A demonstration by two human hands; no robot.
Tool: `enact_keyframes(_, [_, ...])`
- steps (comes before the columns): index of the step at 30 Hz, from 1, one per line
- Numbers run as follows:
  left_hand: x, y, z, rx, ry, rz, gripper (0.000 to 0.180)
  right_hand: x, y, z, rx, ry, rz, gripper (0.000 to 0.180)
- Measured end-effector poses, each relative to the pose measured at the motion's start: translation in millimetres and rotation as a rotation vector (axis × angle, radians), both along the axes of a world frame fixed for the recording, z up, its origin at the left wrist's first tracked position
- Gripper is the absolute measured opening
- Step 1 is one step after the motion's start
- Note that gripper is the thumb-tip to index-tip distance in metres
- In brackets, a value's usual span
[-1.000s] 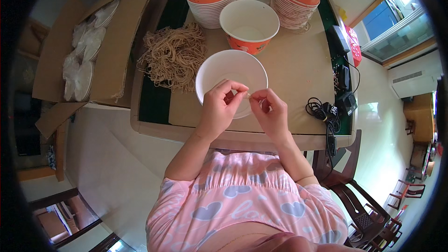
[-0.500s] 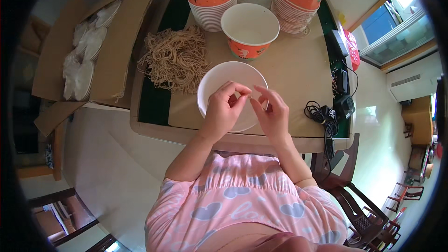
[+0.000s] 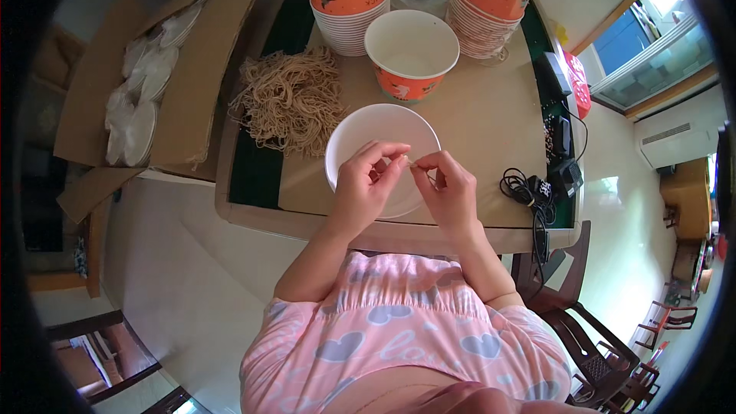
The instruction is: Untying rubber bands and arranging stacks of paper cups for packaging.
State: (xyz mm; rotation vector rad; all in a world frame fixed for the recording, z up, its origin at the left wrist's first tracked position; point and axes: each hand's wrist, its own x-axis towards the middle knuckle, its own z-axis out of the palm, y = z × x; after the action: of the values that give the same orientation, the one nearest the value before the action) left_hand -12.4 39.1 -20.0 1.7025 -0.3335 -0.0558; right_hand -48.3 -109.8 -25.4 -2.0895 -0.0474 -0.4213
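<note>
Both hands work close together over a white bowl [image 3: 351,132] near the table's front edge. My left hand [image 3: 363,190] is closed in a pinch of thumb and forefinger. My right hand [image 3: 451,193] pinches too, its fingertips nearly meeting the left ones. A tiny thin pale thing shows between the fingertips, too small to name. Left of the bowl lies a tangled heap of tan string [image 3: 291,100]. Just behind the bowl stands an orange paper bucket [image 3: 406,87] with a white inside.
At the back are a left stack of paper buckets [image 3: 351,31] and a right stack [image 3: 484,24]. An open cardboard box [image 3: 192,84] with white wrapped lids [image 3: 142,130] stands on the left. Black cables [image 3: 529,190] lie at the table's right, beside a chair [image 3: 567,330].
My right forefinger has closed down onto the thumb, and the fingertips of both hands now meet at the small pale thing. The view has shifted very slightly.
</note>
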Motion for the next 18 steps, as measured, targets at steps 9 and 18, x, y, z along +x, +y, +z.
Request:
enact_keyframes(9, [-0.6, 1.4, 0.4, 0.022, 0.077, -0.055, 0.010, -2.6, 3.0, -0.5, 0.062, 0.031, -0.036, 0.011])
enact_keyframes(18, [-0.5, 1.7, -1.7, 0.021, 0.125, -0.073, 0.007, -4.6, 1.9, -9.3, 0.108, -0.058, -0.004, 0.009])
